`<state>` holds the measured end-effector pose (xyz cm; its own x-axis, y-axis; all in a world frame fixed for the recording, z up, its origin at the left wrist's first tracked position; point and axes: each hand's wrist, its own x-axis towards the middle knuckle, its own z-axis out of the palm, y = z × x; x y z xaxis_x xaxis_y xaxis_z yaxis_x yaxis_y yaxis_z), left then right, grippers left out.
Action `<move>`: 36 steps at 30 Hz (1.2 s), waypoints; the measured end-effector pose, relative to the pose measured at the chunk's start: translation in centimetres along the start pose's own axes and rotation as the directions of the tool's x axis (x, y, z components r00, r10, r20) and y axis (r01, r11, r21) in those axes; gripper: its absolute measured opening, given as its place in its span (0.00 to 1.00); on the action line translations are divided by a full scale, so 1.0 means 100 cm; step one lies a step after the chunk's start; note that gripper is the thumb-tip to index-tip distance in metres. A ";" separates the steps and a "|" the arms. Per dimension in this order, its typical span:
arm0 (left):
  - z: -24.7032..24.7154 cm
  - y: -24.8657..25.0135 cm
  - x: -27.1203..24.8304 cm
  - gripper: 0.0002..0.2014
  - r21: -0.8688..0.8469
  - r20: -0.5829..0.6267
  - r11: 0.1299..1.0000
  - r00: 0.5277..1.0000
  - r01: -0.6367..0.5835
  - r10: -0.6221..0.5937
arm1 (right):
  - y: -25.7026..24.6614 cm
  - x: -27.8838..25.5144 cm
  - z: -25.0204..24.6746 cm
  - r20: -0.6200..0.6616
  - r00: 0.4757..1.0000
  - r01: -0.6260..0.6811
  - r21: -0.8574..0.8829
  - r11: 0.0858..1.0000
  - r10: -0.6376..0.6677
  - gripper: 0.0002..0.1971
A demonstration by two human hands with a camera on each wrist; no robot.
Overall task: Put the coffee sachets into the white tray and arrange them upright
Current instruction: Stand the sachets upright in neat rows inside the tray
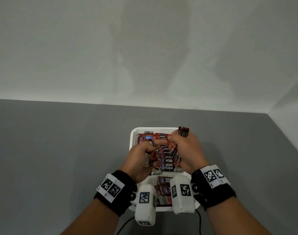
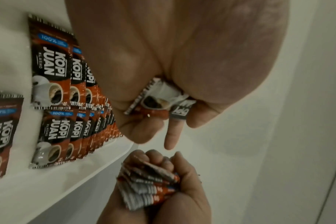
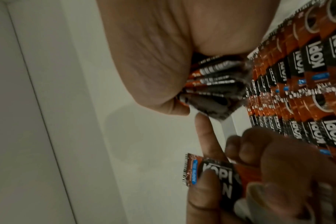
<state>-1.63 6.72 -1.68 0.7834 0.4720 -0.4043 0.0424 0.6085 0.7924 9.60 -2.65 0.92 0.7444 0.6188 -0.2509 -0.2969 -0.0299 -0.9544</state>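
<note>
Head view shows both your hands over the white tray (image 1: 131,141) on the grey table (image 1: 60,150). Your left hand (image 1: 141,160) curls round a single sachet (image 1: 149,141). Your right hand (image 1: 185,150) grips a bundle of sachets (image 1: 183,131), fingers wrapped tight. Rows of sachets (image 1: 166,160) stand overlapped inside the tray between your hands

One head view from above, two wrist views close in.
The head camera looks forward and down over the grey worktop (image 1: 60,150) at the rectangular white plastic tray (image 1: 132,138); each wrist camera looks along its palm, very near, sharing the tray's rows of red-and-black foil coffee sachets (image 2: 54,136).
</note>
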 end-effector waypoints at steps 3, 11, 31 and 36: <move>-0.005 0.002 0.001 0.21 0.028 -0.007 0.999 1.000 -0.024 0.024 | -0.003 -0.003 -0.003 0.038 0.999 0.032 -0.029 0.999 -0.031 0.04; -0.018 -0.003 0.003 0.10 0.190 0.069 0.975 0.992 -0.117 0.106 | 0.000 0.002 -0.002 -0.017 0.999 0.042 -0.135 0.990 -0.045 0.12; 0.009 -0.003 0.003 0.14 0.546 0.165 0.766 0.940 -0.340 0.300 | 0.009 -0.003 0.008 0.094 0.995 -0.028 0.045 0.999 0.024 0.08; 0.006 0.006 0.005 0.13 0.649 0.339 0.624 0.900 -0.435 0.276 | 0.008 -0.007 0.005 0.140 0.986 -0.081 -0.062 0.995 0.089 0.19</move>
<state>-0.86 6.89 -1.13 0.9264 0.3764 0.0092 0.0877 -0.2395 0.9669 8.57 -2.70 0.42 0.6237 0.7174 -0.3102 -0.3190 -0.1287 -0.9390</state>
